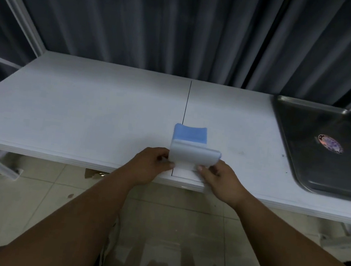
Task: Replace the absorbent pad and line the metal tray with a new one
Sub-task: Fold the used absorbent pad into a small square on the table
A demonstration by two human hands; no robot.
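One white table (85, 112) (seamed), grey curtains (138, 20) behind.

Pad (190, 149) left of tray (318, 169)

White table (86, 106), grey curtains (160, 23) behind, beige tiled floor (34, 193).

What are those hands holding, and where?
A folded blue-and-white pad, pinched at its near white edge: left hand on the left corner, right hand on the right.
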